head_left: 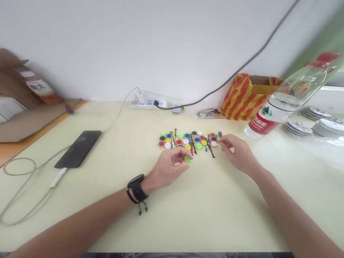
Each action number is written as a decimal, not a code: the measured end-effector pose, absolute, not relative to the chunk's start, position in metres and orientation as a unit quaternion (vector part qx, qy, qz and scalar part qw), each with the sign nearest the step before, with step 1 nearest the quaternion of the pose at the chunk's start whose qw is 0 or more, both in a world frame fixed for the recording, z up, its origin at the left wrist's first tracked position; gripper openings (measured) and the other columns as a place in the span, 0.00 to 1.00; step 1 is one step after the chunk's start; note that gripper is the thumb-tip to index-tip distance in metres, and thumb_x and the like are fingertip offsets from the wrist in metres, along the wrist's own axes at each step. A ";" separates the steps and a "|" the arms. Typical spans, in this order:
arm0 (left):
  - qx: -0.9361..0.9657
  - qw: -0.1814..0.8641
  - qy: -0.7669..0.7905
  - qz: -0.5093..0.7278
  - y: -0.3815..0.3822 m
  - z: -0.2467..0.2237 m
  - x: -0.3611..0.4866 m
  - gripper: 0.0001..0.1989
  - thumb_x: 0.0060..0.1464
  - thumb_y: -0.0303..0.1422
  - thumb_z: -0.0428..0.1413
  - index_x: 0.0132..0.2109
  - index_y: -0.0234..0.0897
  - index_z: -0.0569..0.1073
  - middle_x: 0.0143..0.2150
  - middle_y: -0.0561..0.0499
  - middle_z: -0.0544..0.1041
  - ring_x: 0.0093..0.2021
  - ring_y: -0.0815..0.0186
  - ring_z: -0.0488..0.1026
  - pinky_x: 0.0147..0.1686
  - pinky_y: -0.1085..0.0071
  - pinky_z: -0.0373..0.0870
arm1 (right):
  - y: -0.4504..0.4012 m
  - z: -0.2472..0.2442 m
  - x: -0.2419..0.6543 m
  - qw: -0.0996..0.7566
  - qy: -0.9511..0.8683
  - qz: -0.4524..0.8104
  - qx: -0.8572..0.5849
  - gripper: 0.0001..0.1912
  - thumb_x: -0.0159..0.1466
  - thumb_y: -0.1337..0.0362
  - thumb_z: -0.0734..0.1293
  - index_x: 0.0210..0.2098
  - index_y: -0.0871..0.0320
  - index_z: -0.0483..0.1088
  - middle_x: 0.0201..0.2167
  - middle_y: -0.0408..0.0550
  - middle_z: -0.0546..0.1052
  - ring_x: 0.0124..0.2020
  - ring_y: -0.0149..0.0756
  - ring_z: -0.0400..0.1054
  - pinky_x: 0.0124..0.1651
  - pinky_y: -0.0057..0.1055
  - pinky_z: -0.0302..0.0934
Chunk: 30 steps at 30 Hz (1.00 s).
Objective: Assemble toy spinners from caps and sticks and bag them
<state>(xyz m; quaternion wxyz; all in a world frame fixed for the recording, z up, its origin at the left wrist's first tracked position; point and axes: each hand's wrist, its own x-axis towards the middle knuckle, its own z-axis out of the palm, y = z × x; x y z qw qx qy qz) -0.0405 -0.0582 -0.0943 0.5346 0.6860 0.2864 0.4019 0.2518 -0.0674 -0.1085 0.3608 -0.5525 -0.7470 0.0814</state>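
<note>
"While the left hand (pixel 168 166) sits in front of the coloured cluster, what is in its fingers?"

"A small bright green piece (pixel 187 159), pinched between thumb and index finger, just on the near side of the round pieces (pixel 187 147)."

"And the right hand (pixel 239 152)?"

"It is at the right end of the cluster, thumb and index finger curled close together beside the last pieces. I cannot tell whether they grip anything (the tips are too small to read)."

"How are the round pieces lying?"

"Flat on the desk (pixel 206 213), in loose rows: red, white, yellow, blue, black and green. Thin coloured strips (pixel 213 150) lie among them, some black, some yellow, red or blue, and several run slantwise between groups of the round ones."

"What is on the left side?"

"A dark phone (pixel 79 148) lies there, with a pale cable (pixel 58 178) plugged into its near end. Farther left, a cardboard box (pixel 0 76) stands near a bottle with a white cap (pixel 39 86). There is a black watch (pixel 138 188) on the left wrist, too."

"And behind the cluster?"

"A white power strip (pixel 161 102) by the wall, with a dark cord (pixel 245 64) rising from it to the upper right. Then comes a red and yellow striped bag (pixel 240 96), and just beside it a big clear bottle with a red cap (pixel 271 115). To the right of that bottle are stacks of flat discs (pixel 331 129)"
</note>
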 end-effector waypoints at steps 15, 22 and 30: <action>0.680 0.550 0.271 0.403 -0.056 -0.102 -0.044 0.14 0.53 0.23 0.59 0.47 0.35 0.76 0.46 0.46 0.77 0.41 0.67 0.76 0.43 0.70 0.74 | -0.075 -0.098 0.235 0.397 -0.732 0.059 -0.550 0.10 0.72 0.58 0.59 0.46 0.54 0.69 0.38 0.53 0.76 0.35 0.42 0.70 0.37 0.37 0.66; 0.664 0.564 0.288 0.398 -0.055 -0.090 -0.042 0.10 0.57 0.34 0.64 0.45 0.35 0.79 0.41 0.46 0.79 0.41 0.64 0.77 0.44 0.67 0.77 | -0.083 -0.082 0.216 0.439 -0.694 0.155 -0.549 0.12 0.73 0.55 0.58 0.47 0.53 0.68 0.45 0.53 0.76 0.42 0.43 0.72 0.42 0.37 0.68; 0.688 0.554 0.298 0.362 -0.066 -0.073 -0.058 0.09 0.55 0.33 0.66 0.43 0.35 0.82 0.42 0.44 0.82 0.41 0.62 0.79 0.44 0.67 0.77 | -0.107 -0.061 0.177 0.472 -0.641 0.366 -0.482 0.16 0.72 0.47 0.60 0.49 0.52 0.66 0.29 0.43 0.65 0.29 0.34 0.59 0.31 0.32 0.58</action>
